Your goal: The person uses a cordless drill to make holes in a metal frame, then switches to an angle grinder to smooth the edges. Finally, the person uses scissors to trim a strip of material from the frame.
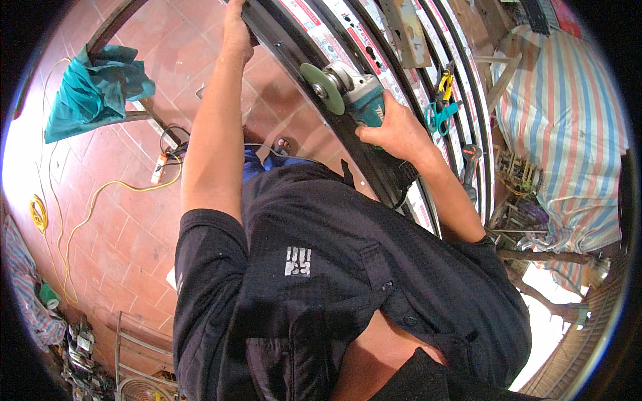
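Observation:
My right hand is wrapped around the teal and silver body of an angle grinder. The grinder's greenish disc stands on edge over a long black metal bar; I cannot tell whether they touch. At the top edge of the picture, my left hand grips the far part of that black bar, its fingertips partly cut off by the frame. More long black profiles with white and red printed film lie side by side beyond the bar.
On the profiles lie teal-handled scissors, yellow and black pliers and a dark power tool. A teal cloth hangs on a frame at left. A yellow cord and an orange-white power strip lie on the tiles. Striped sheeting covers things at right.

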The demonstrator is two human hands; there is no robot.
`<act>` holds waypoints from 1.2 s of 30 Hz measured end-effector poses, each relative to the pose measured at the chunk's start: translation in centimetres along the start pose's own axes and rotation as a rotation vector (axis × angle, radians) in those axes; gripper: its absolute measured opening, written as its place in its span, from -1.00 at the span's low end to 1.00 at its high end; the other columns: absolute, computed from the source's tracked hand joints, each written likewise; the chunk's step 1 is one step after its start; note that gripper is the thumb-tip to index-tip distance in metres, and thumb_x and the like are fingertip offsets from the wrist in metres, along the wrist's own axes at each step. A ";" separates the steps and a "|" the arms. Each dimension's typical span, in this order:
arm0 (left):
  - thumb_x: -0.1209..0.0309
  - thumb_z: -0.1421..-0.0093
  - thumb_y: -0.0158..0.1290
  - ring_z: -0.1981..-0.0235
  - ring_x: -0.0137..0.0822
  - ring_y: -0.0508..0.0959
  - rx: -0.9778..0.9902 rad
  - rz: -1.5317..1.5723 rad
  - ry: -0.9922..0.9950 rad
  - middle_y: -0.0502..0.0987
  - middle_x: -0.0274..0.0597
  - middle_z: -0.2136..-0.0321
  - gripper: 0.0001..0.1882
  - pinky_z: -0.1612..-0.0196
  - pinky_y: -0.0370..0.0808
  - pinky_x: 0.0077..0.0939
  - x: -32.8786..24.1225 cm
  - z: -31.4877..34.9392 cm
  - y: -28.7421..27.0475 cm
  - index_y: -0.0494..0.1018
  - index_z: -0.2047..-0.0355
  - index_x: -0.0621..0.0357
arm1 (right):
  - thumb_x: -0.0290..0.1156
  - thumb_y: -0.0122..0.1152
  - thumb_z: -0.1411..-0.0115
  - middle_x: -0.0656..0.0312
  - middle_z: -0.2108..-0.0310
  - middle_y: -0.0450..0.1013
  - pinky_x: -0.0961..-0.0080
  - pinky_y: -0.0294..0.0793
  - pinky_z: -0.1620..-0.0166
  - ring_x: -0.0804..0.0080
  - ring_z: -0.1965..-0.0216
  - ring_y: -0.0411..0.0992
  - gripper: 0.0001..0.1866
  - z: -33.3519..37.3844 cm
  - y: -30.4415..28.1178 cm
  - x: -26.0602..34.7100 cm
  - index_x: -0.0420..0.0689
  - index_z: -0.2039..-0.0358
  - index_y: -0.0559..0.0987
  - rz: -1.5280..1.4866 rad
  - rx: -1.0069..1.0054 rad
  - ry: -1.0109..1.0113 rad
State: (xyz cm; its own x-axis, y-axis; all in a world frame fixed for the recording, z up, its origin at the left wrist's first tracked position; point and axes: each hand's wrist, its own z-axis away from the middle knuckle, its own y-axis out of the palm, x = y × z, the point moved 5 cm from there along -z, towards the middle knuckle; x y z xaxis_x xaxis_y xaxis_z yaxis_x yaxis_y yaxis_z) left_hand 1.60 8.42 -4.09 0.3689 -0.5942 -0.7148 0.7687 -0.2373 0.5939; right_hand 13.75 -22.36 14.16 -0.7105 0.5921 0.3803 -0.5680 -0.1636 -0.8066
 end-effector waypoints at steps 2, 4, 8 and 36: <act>-0.38 -0.29 -0.03 0.16 -0.18 0.70 -0.042 -0.048 -0.003 0.71 -0.15 0.14 -0.22 0.09 0.65 -0.21 -0.1 0.1 -0.2 0.59 -0.08 0.07 | -0.10 0.43 0.07 -0.45 0.19 0.57 -0.03 0.59 -0.03 -0.37 0.07 0.59 -0.21 0.1 0.0 0.1 -0.42 -0.04 0.41 0.001 0.008 0.000; -0.38 -0.28 -0.03 0.16 -0.19 0.70 -0.051 -0.045 0.001 0.71 -0.15 0.14 -0.22 0.09 0.65 -0.21 -0.1 0.0 -0.1 0.58 -0.09 0.06 | -0.10 0.43 0.07 -0.45 0.19 0.57 -0.03 0.58 -0.03 -0.37 0.06 0.59 -0.21 0.3 0.0 0.1 -0.41 -0.04 0.41 0.006 0.022 0.012; -0.37 -0.28 -0.01 0.16 -0.19 0.69 -0.059 0.008 0.036 0.70 -0.14 0.11 -0.22 0.08 0.64 -0.21 -0.2 -0.2 0.1 0.58 -0.10 0.06 | -0.14 0.46 0.05 -0.37 0.15 0.58 0.09 0.54 -0.06 -0.29 0.05 0.60 -0.19 0.8 0.1 -0.1 -0.45 -0.08 0.41 0.012 0.030 0.066; -0.27 -0.36 -0.02 0.06 -0.20 0.68 0.025 0.036 0.046 0.69 -0.09 0.03 -0.24 -0.06 0.58 -0.32 0.3 -0.5 0.2 0.56 -0.16 0.19 | -0.08 0.46 0.07 -0.42 0.24 0.58 -0.04 0.59 0.02 -0.39 0.12 0.59 -0.17 -1.0 0.0 0.5 -0.44 -0.07 0.39 -0.005 -0.007 0.008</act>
State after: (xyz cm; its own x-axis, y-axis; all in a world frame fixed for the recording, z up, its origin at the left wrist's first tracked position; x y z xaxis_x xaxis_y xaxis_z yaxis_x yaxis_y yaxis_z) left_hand 2.16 8.54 -4.36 0.4203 -0.5666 -0.7088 0.7412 -0.2362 0.6283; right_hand 13.87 -21.24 13.90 -0.7043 0.5988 0.3813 -0.5688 -0.1547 -0.8078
